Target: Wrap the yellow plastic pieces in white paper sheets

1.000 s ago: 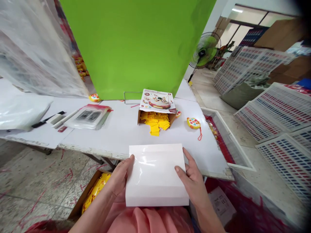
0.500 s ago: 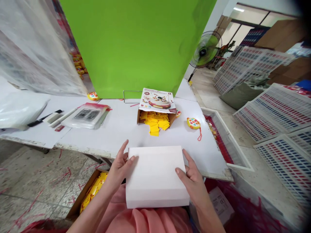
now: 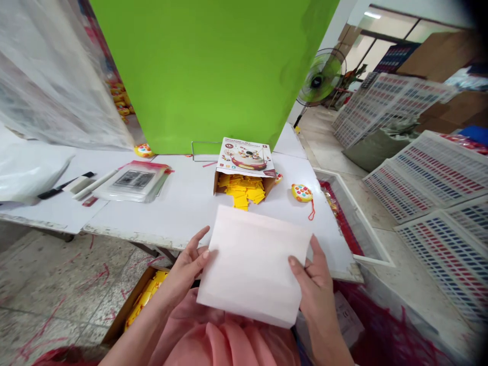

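Observation:
A plain white sheet [image 3: 255, 264], like stiff paper or thin card, is held over my lap and the table's front edge, tilted with its right side lower. My left hand [image 3: 192, 259] grips its left edge, thumb on top and index finger stretched out past it. At the right edge my right hand [image 3: 314, 274] pinches it, thumb on the face and the other fingers behind. Just beyond the sheet stands a printed carton [image 3: 246, 156], its open side facing me. Yellow flat pieces [image 3: 242, 190] spill from it onto the white table [image 3: 152, 218].
A yellow toy with coloured dots [image 3: 302, 192] and a red cord lies at the right. Clear bags [image 3: 131, 180] lie at the left. A green panel [image 3: 213, 76] rises behind. Below left is a box of yellow pieces [image 3: 147, 300]; a white-rimmed bin [image 3: 354, 218] adjoins the table's right side.
The white sheet has turned clockwise and its far edge has risen toward the carton. The fold band along its near side no longer shows. My right hand has shifted slightly right.

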The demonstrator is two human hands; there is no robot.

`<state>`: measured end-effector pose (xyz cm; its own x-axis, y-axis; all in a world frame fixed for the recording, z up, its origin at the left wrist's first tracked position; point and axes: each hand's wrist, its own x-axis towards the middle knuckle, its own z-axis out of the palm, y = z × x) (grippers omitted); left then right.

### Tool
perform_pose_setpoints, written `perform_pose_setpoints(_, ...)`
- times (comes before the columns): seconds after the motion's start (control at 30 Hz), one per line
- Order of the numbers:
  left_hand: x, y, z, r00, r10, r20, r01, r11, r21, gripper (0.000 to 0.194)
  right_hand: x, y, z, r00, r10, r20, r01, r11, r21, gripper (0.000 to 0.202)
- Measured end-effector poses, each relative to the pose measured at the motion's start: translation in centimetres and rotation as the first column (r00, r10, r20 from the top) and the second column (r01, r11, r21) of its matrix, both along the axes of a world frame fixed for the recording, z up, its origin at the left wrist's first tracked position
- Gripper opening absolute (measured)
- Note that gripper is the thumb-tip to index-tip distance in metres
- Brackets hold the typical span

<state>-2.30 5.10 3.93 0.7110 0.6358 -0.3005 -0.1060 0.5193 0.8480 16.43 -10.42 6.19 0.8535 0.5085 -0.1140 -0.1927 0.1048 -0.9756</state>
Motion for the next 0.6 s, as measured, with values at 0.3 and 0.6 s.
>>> perform_pose_setpoints(0.3,0.3,-0.6,-2.4,0.976,-0.169,-0.138,0.189,0.970,0.150,0.029,2.0,-1.0,-1.2,0.974,-0.224,-0.041,0.225,0.974,0.035,0.080)
perform_pose_setpoints(0.6,0.4,0.1,-1.7,0.955,-0.231,-0.184,0.268,0.940,0.210,0.038,3.5,-3.4,-2.8,0.954,-0.299,0.023,0.299,0.954,-0.008,0.077)
